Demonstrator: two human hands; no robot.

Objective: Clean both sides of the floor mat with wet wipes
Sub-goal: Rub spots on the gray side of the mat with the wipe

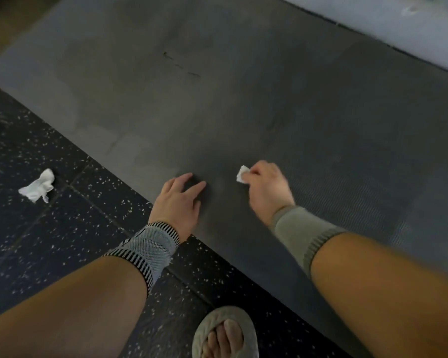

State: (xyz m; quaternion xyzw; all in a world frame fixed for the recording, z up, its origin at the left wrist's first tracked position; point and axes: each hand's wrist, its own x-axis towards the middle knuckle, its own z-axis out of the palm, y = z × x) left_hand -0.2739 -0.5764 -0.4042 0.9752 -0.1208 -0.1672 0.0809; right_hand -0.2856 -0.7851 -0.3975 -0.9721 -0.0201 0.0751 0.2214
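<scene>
Speckled dark flooring carries the grey floor mat (217,86), spread flat. At its near edge the left hand (177,200) rests with fingers spread, likely to steady it, while just beside it the right hand (265,188) pinches a bunched wet wipe (241,174) for scrubbing. Off the mat's near edge lies a crumpled wipe (38,186), probably discarded.

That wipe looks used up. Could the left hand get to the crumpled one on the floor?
Probably yes: the left hand holds nothing, and only bare floor lies between it and the crumpled wipe.

Matt, rubbery grey floor mat (217,99) lies on speckled floor (49,241).
</scene>
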